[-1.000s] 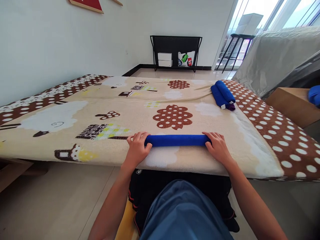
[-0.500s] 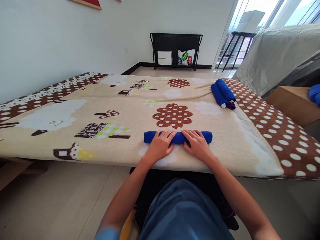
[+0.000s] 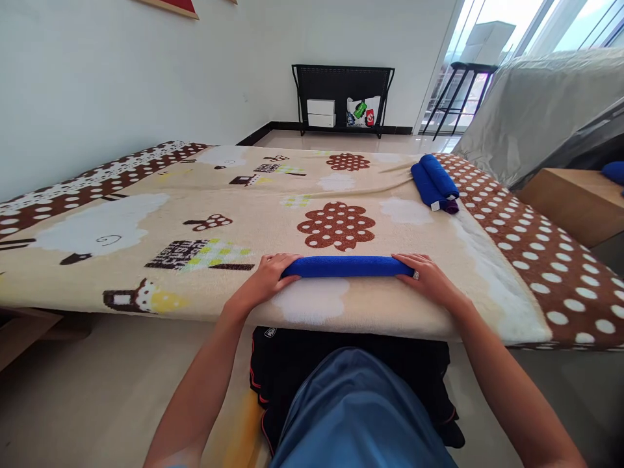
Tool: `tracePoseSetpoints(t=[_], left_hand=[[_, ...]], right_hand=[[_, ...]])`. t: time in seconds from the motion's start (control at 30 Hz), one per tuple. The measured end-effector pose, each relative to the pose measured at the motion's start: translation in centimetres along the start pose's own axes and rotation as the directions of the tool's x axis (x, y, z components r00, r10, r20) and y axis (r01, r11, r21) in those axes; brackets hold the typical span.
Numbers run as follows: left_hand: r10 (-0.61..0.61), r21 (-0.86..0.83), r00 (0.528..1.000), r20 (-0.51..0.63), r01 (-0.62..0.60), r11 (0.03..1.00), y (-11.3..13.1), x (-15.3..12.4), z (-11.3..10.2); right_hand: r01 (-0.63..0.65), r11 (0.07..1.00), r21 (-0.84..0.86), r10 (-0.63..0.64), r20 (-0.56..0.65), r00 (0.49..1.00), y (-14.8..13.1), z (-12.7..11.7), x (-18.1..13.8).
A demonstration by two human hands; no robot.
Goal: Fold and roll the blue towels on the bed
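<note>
A slender blue roll, probably napped, its nine- and three-o'clock ends clasped by left hand and right hand, lies near the six-o'clock edge of a plush blanket, with room toward twelve.

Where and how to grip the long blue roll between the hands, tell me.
Probably by both ends, left hand from the left, right hand from the right: the long blue roll is slim and lies crosswise, with each end at a hand.
</note>
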State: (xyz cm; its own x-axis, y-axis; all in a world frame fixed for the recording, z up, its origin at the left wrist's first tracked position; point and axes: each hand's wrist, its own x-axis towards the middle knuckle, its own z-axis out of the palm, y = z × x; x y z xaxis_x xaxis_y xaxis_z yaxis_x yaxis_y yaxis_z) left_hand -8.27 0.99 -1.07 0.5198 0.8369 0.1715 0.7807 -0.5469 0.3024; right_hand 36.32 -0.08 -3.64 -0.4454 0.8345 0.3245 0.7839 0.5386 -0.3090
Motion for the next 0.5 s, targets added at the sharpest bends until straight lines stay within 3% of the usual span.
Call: tracePoseSetpoints(t=[0.17, 0.33, 0.43, 0.5], left_hand=[[-0.052, -0.047, 0.999, 0.016, 0.053, 0.997, 0.1, 0.5, 0.1], [-0.029, -0.037, 1.0, -0.005, 0.029, 0.999, 0.2, 0.4, -0.3], [-0.034, -0.064, 0.999, -0.019, 0.033, 0.997, 0.7, 0.3, -0.6], [-0.048, -0.11, 0.998, -0.03, 0.045, 0.993, 1.2, 0.3, -0.7]], right_hand=[[-0.053, 0.996, 0.075, 0.053, -0.002, 0.999, -0.7, 0.0, 0.2], [-0.08, 0.981, 0.177, 0.085, -0.024, 0.996, -0.8, -0.9, 0.5], [-0.081, 0.971, 0.227, 0.093, -0.043, 0.995, -0.9, -3.1, 1.4], [-0.064, 0.966, 0.25, 0.09, -0.091, 0.992, -1.7, -5.8, 2.5]])
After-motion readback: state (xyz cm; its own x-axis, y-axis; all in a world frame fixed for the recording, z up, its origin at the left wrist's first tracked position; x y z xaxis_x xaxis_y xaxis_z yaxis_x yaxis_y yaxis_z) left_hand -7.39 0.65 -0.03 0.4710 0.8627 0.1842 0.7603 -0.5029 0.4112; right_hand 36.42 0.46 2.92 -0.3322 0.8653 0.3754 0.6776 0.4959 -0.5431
